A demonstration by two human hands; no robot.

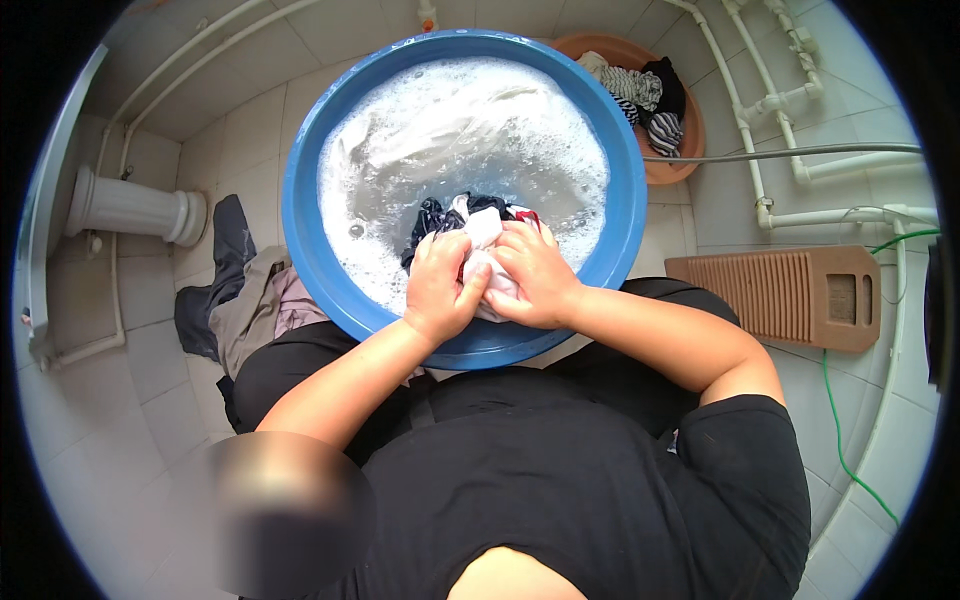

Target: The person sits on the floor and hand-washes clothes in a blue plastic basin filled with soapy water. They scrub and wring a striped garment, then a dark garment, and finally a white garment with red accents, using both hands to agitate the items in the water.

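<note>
Soapy water with white suds fills a large round blue basin in front of me. Over its near side, my left hand and my right hand press close together, both closed on a bunched wet garment. The cloth between them is mostly white. Dark patterned and red fabric bulges out just beyond my fingers, and I cannot tell whether it is the same piece. Beneath the suds at the far side, pale cloth shows in the water.
Behind the basin at right, an orange-brown tub holds striped and dark clothes. A brown washboard lies to the right. Dark, beige and pink clothes lie on the floor at left, near a white pedestal. White pipes and a green hose run along the right.
</note>
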